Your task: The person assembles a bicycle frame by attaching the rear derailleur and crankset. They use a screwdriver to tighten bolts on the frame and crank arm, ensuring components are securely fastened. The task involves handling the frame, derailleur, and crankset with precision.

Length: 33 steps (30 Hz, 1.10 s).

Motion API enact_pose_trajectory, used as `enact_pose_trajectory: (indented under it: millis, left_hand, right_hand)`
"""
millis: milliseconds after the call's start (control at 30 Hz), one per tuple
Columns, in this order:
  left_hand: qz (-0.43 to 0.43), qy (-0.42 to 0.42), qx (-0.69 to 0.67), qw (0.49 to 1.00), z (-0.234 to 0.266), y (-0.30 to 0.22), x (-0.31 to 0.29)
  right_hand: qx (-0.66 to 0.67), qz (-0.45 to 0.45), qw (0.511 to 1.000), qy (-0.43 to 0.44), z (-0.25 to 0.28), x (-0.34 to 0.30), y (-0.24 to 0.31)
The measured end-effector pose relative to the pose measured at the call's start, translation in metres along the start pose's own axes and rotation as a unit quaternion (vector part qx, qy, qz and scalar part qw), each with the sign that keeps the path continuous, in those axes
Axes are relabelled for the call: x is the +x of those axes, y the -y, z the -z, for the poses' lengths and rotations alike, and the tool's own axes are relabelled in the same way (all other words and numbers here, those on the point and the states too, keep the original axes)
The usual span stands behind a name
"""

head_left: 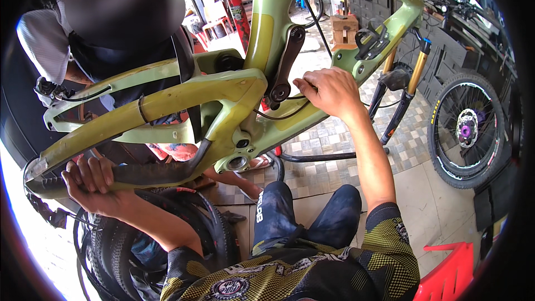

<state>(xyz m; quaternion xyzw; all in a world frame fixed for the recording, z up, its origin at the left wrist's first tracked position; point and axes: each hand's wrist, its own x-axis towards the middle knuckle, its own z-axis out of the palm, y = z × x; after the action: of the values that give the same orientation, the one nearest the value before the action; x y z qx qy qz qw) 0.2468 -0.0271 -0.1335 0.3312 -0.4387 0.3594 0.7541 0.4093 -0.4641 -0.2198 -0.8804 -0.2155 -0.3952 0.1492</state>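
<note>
workshop, tiled floor (317, 175), dark drawers (446, 50) behind. green bike frame (245, 86) mid-view, looks part-assembled: fork (417, 69) at its front, rear wheel absent, crank hole (238, 163) bare; a wheel (467, 128) stands apart, right. left hand (92, 184) wraps rear bar (150, 175); right hand (331, 92) half-curled beside black link (288, 67), grip unclear.

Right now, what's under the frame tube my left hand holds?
Black bicycle tires show below the frame tube; your left forearm hides part of them, and what lies behind it can't be seen.
</note>
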Motion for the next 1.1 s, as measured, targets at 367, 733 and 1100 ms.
enact_pose_trajectory:
  millis: [367,733,1100]
  left_hand:
    - [-0.009,-0.02,0.005,1.0,0.0006,0.0003,-0.0036]
    - [-0.009,-0.023,0.013,1.0,0.0041,-0.0018,-0.0012]
    - [-0.001,-0.008,0.014,1.0,-0.0012,-0.0017,0.0001]
  right_hand:
    - [0.007,-0.008,1.0,0.006,0.0017,0.0016,0.001]
    - [0.008,-0.005,1.0,0.004,0.0009,0.0015,0.0018]
    - [0.0,-0.005,1.0,-0.004,0.0001,-0.0006,0.0013]
